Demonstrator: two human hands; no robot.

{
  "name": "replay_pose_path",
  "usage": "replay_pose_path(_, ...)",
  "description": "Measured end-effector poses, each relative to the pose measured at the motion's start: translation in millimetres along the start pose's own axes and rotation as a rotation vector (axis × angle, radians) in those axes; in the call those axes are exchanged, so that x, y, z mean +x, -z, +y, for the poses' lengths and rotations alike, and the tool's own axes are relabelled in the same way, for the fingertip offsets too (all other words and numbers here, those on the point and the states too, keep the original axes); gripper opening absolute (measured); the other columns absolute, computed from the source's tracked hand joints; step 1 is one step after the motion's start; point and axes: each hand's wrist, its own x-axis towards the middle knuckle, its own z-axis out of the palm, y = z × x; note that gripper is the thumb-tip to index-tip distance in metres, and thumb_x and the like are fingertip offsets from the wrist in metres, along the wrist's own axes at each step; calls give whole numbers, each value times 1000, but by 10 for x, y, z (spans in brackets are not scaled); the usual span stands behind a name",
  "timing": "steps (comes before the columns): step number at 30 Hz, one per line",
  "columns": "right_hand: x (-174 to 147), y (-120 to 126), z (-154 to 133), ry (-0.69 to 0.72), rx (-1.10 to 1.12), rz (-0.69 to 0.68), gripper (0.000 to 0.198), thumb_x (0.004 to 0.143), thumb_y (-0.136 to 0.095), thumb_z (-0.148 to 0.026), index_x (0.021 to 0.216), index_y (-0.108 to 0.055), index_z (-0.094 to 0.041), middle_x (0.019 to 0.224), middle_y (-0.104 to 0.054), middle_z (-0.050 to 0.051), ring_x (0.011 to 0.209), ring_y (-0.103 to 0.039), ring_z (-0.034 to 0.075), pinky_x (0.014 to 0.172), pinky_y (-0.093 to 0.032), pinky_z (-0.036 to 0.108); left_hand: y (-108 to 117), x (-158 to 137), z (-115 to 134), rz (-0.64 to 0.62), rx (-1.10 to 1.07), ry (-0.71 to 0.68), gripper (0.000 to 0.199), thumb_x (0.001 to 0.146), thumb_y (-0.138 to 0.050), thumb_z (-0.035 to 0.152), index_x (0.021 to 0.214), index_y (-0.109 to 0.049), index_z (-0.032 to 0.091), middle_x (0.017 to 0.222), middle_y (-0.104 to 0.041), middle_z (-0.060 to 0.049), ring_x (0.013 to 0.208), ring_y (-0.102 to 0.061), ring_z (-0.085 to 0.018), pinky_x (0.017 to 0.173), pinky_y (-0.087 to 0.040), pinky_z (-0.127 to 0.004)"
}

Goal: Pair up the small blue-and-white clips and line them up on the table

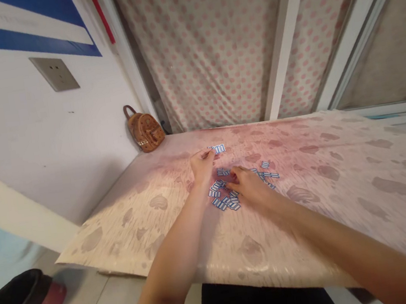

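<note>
My left hand [204,164] is closed in a pinch on small white cards with blue edges [219,148], raised toward the far side of the pile. How many it holds I cannot make out. My right hand [248,182] hovers low over the scattered cards [226,203], with the thumb and curled fingers apart. Its fingertips are close to another card [223,172], and no card shows between them. Several cards lie overlapping to the left of and below this hand. More cards [271,175] lie just beyond its right side, partly hidden by it.
A patterned cloth [313,237] covers the table. A small brown backpack-shaped bag [146,132] stands at the far left corner against the wall. A dark-lined bin [24,303] is on the floor at left. Dotted curtains [211,50] hang behind the table.
</note>
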Motion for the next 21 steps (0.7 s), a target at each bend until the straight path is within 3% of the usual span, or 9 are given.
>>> replay_pose_path(5,88,-41,-149,-82,-157,-136,21,84,-66,-21,103,-62,-13,103,-70,15,90,-65,25,73,-41,30,-42,22,6,5,-32,16,11,83,-63,16,80,-74,14,78,-77,-7,72,-75,-19,60,-49,-22)
replay_pose_path(10,73,-44,-115,-95,-25,-98,11,85,-57,-12,95,-62,-15,90,-72,11,82,-66,22,71,-41,29,-52,29,5,-11,-53,14,11,83,-63,12,77,-73,14,76,-76,-5,72,-75,-18,67,-53,-24)
replay_pose_path(15,50,199,53,-11,185,182,21,88,-43,-14,83,-62,-20,82,-70,5,76,-63,20,70,-42,30,-66,8,-64,-95,-61,30,9,81,-64,11,77,-72,13,71,-74,-5,67,-73,-18,64,-55,-24)
replay_pose_path(21,40,404,124,-41,336,509,12,88,-48,-26,87,-59,-22,79,-67,4,73,-61,21,69,-43,32,-162,-82,-154,-206,-48,56,6,77,-72,16,72,-72,12,69,-74,-5,63,-71,-16,63,-55,-25)
